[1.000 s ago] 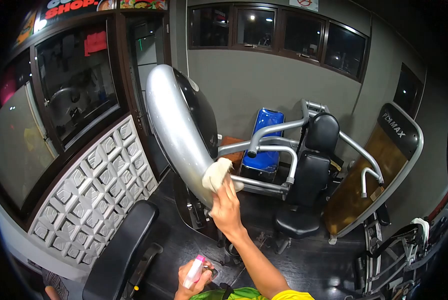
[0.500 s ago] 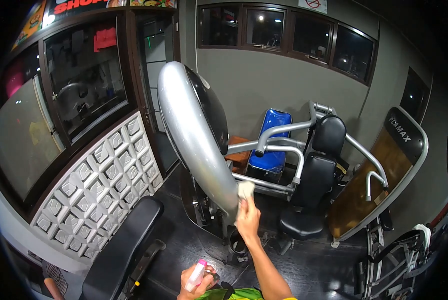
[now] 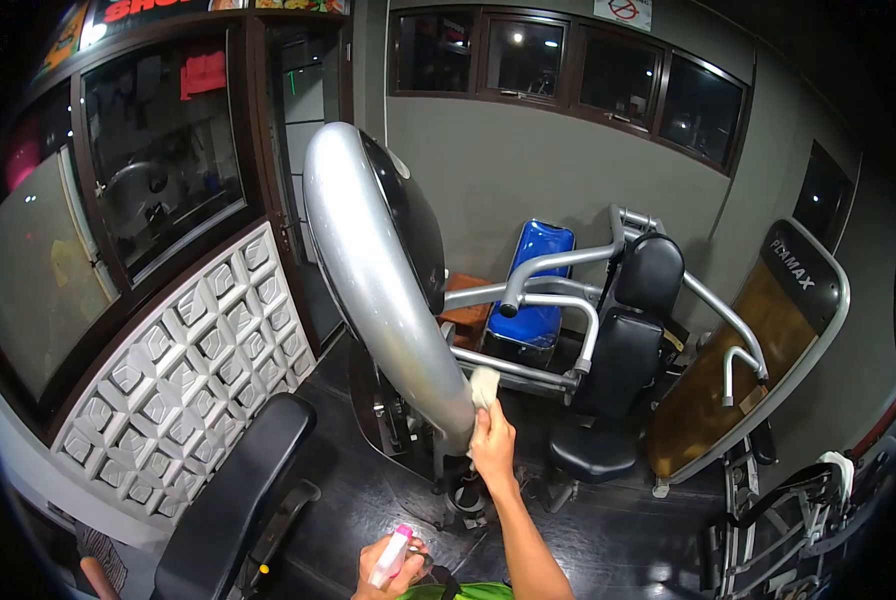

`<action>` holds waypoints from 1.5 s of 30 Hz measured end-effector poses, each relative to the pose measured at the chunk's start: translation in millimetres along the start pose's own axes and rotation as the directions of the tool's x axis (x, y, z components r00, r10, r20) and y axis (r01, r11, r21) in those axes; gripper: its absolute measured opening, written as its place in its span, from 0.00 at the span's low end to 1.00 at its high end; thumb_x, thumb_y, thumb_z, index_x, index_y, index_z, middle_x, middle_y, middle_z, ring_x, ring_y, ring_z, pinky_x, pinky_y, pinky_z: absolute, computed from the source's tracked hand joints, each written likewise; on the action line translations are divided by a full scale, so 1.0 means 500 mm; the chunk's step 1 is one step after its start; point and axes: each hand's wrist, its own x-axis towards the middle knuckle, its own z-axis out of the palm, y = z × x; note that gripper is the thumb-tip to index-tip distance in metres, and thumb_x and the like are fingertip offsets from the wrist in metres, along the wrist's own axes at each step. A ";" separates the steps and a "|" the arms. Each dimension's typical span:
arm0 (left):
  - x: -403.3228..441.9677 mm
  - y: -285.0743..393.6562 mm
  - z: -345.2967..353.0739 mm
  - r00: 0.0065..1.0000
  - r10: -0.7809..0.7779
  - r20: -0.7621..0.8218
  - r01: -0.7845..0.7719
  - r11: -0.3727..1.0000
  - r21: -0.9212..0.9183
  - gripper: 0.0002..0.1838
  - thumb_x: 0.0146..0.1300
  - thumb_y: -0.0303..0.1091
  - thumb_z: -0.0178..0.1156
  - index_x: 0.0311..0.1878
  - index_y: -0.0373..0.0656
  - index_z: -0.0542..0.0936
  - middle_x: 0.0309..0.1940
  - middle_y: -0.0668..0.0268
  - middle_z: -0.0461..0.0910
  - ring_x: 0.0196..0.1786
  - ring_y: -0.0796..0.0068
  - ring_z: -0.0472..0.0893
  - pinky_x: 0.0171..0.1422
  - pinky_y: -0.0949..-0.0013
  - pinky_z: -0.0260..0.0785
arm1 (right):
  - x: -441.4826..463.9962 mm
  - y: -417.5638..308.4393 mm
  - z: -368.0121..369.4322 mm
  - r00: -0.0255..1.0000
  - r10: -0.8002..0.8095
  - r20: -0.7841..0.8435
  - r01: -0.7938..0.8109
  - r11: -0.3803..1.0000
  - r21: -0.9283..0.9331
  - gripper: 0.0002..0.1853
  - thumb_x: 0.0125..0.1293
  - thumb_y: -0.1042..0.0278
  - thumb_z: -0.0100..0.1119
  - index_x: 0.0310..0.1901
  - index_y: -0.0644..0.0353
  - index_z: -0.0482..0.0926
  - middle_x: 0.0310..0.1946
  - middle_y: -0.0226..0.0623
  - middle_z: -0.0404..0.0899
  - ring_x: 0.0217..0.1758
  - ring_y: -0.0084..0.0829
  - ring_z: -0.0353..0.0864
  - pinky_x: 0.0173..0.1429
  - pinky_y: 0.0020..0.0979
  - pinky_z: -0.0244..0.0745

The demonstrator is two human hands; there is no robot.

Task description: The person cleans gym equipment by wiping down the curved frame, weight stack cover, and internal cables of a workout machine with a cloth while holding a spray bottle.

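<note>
Stretched forward, my right hand grips a whitish cloth against the lower right edge of a thick silver machine frame. The frame curves upward and has a black panel on its right side. Low and close to my body, my left hand is wrapped round a spray bottle with a pink top. Part of the bottle is hidden by my fingers.
Right of the frame stands a machine with a black seat and silver arms. Behind it is a blue padded bench. A black pad lies at lower left, beside a white patterned wall panel. A tall PLAMAX panel leans at right.
My right hand and the cloth have slid slightly down along the frame's edge. The whole view has shifted a little to the left. My left hand still holds the spray bottle.
</note>
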 end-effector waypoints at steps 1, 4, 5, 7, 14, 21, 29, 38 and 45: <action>-0.002 -0.001 -0.002 1.000 -0.014 -0.008 0.014 1.000 0.011 0.09 0.57 0.20 0.58 0.42 0.28 0.75 0.32 0.53 0.83 0.25 0.71 0.83 0.31 0.71 0.75 | -0.010 0.041 0.000 0.999 0.035 -0.008 -0.035 0.999 -0.023 0.13 0.73 0.67 0.44 0.51 0.66 0.73 0.35 0.60 0.79 0.43 0.59 0.80 0.43 0.45 0.73; 0.002 -0.002 -0.004 0.999 0.033 0.008 -0.034 0.999 0.038 0.09 0.57 0.20 0.58 0.42 0.28 0.75 0.32 0.53 0.83 0.25 0.71 0.83 0.31 0.71 0.75 | -0.029 0.091 -0.003 0.982 0.185 0.038 -0.181 0.979 -0.090 0.14 0.74 0.65 0.43 0.51 0.65 0.73 0.38 0.60 0.79 0.44 0.58 0.80 0.43 0.45 0.73; 0.004 0.000 -0.002 0.999 0.031 0.009 -0.031 0.999 0.034 0.09 0.57 0.20 0.58 0.42 0.28 0.75 0.32 0.53 0.83 0.25 0.71 0.83 0.31 0.71 0.75 | -0.028 0.097 0.000 0.980 0.197 0.029 -0.195 0.978 -0.077 0.14 0.74 0.65 0.43 0.52 0.64 0.73 0.37 0.59 0.80 0.43 0.57 0.81 0.43 0.45 0.73; 0.006 0.002 0.000 0.999 0.038 0.012 -0.038 0.999 0.027 0.09 0.58 0.20 0.58 0.42 0.28 0.75 0.32 0.53 0.83 0.25 0.71 0.83 0.31 0.71 0.75 | -0.022 0.101 0.011 0.977 0.210 0.026 -0.208 0.976 -0.062 0.15 0.74 0.65 0.43 0.53 0.64 0.73 0.35 0.57 0.80 0.42 0.55 0.82 0.42 0.44 0.73; 0.011 -0.018 0.000 1.000 0.018 0.015 -0.017 0.999 -0.028 0.10 0.58 0.20 0.59 0.43 0.28 0.75 0.32 0.53 0.83 0.24 0.71 0.83 0.32 0.72 0.75 | 0.052 -0.138 0.008 0.994 -0.052 0.092 0.045 0.996 0.071 0.16 0.71 0.72 0.48 0.57 0.63 0.74 0.45 0.53 0.81 0.48 0.45 0.82 0.51 0.37 0.73; 0.028 -0.025 -0.004 0.995 0.087 0.049 -0.089 0.995 0.053 0.10 0.58 0.20 0.58 0.44 0.28 0.75 0.33 0.52 0.83 0.25 0.71 0.84 0.32 0.72 0.75 | 0.038 -0.062 0.051 0.901 -0.417 -0.120 0.416 0.909 -0.036 0.13 0.69 0.75 0.50 0.53 0.65 0.75 0.41 0.51 0.82 0.44 0.47 0.83 0.46 0.35 0.75; 0.024 -0.025 0.002 0.998 0.043 0.039 -0.042 0.999 -0.017 0.10 0.58 0.20 0.58 0.44 0.28 0.74 0.33 0.52 0.83 0.26 0.71 0.83 0.32 0.72 0.75 | -0.039 0.131 0.010 0.990 0.141 0.005 -0.140 0.985 -0.102 0.17 0.75 0.62 0.43 0.57 0.59 0.74 0.45 0.52 0.81 0.51 0.54 0.80 0.53 0.42 0.73; 0.037 -0.008 0.013 0.999 -0.003 0.035 0.005 0.998 -0.058 0.10 0.59 0.21 0.61 0.44 0.31 0.77 0.33 0.57 0.84 0.25 0.77 0.82 0.30 0.75 0.75 | 0.096 -0.169 0.036 0.938 -0.347 0.015 0.347 0.937 -0.037 0.16 0.69 0.74 0.49 0.56 0.63 0.74 0.44 0.55 0.80 0.45 0.46 0.81 0.48 0.36 0.74; 0.027 -0.013 -0.002 0.997 0.079 0.000 -0.079 0.997 0.012 0.10 0.59 0.21 0.60 0.44 0.30 0.76 0.33 0.56 0.84 0.26 0.75 0.83 0.31 0.73 0.75 | 0.018 -0.039 0.033 0.984 -0.160 -0.083 0.170 0.977 0.131 0.15 0.69 0.74 0.47 0.55 0.63 0.75 0.48 0.53 0.80 0.52 0.53 0.80 0.54 0.40 0.74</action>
